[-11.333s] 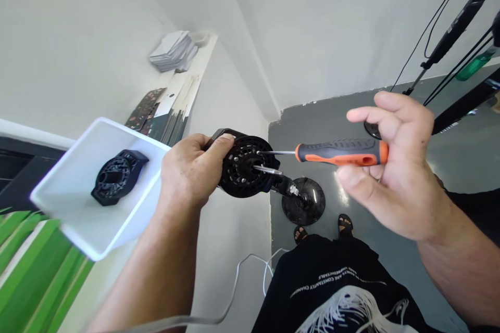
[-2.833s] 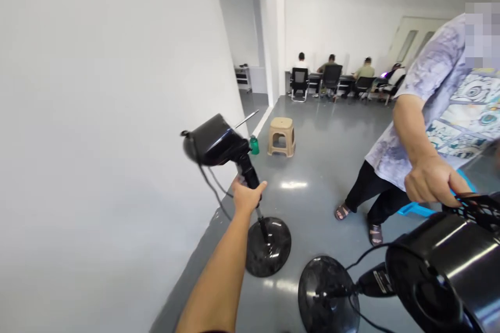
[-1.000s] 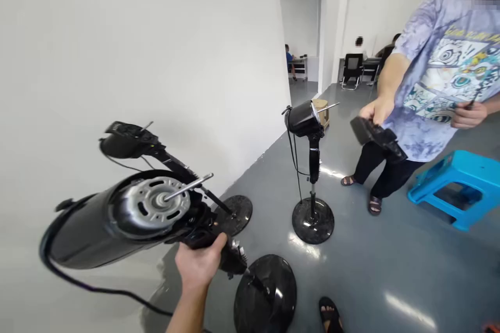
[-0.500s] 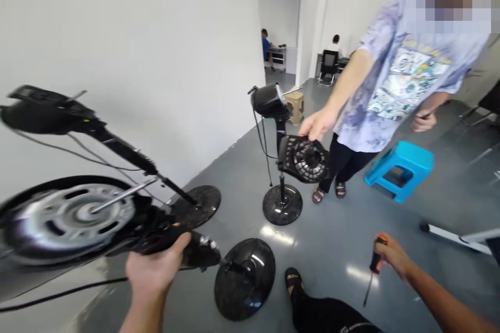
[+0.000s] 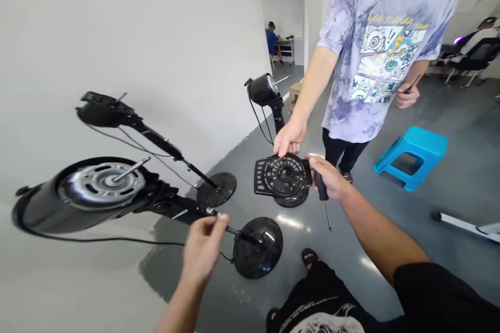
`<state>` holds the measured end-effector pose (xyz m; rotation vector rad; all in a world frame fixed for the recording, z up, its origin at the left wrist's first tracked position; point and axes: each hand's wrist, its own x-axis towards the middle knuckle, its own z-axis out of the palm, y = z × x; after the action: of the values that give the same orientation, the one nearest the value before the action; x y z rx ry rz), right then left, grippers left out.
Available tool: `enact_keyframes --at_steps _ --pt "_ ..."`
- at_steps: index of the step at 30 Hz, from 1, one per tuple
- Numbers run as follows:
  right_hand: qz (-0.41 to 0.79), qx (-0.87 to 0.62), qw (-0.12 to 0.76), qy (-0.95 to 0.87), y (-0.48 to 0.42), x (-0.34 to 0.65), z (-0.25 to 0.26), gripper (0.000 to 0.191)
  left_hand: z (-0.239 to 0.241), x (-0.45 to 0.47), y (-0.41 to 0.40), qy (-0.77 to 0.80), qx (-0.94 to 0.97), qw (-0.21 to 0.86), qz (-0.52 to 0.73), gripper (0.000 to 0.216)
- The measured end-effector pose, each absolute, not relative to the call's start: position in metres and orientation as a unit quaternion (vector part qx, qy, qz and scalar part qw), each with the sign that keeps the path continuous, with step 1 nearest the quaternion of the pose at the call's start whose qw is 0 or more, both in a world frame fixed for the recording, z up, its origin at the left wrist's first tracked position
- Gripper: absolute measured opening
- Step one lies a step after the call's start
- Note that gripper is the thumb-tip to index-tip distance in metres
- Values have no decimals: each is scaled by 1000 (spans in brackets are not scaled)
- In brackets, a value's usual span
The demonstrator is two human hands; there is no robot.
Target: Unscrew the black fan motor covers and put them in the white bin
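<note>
My right hand [image 5: 330,177] is closed around a screwdriver [image 5: 321,187], its blade pointing down. The same hand meets the right edge of a black vented plastic cover [image 5: 283,176], which another person's hand [image 5: 289,138] holds from behind. My left hand [image 5: 203,250] is pinched closed at the lower stem of the nearest pedestal fan [image 5: 179,208]; what lies between its fingertips is hidden. This fan's motor end [image 5: 105,184] is bare, with a metal shaft sticking out, and its head tilts up. A round black base [image 5: 258,247] supports it.
Another fan without a grille [image 5: 103,109] stands behind at the left, and a third [image 5: 265,88] by the wall. A blue stool [image 5: 414,153] and a white metal leg [image 5: 464,226] are at the right. A power cord [image 5: 117,240] hangs below the nearest fan.
My right hand has risen with the screwdriver to the cover's edge. The other person has lowered the cover towards me. My left hand has shifted down the fan stem, away from its body.
</note>
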<state>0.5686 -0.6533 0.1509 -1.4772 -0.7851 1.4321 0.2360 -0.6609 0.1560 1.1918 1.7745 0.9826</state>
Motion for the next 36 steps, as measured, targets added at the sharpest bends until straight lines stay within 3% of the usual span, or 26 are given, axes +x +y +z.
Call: enact_keyframes --at_steps 2,4,14,17,20,22,24,30,36 --pt "617 -551 431 -361 -642 569 154 40 168 278 -676 649 466 460 387 79" --pt "647 -504 407 -401 -644 571 152 37 179 313 -681 617 453 504 401 75" --pt "677 -371 326 -546 -672 530 129 39 208 319 -706 624 331 512 489 75" --pt "593 -386 338 -620 -673 501 147 46 225 307 -710 628 348 472 511 65" --pt "483 -393 370 -689 -665 477 178 74 250 293 -709 644 430 362 518 54" --pt "418 -389 385 -725 -660 461 201 82 264 283 -707 655 485 292 501 47" --pt "355 -382 399 -754 -656 445 219 76 272 273 -706 665 519 254 474 43" --pt "216 -348 412 -814 -655 405 240 29 271 240 -705 635 568 242 464 38" --pt "169 -337 386 -842 -657 396 248 26 278 223 -697 615 576 230 487 38"
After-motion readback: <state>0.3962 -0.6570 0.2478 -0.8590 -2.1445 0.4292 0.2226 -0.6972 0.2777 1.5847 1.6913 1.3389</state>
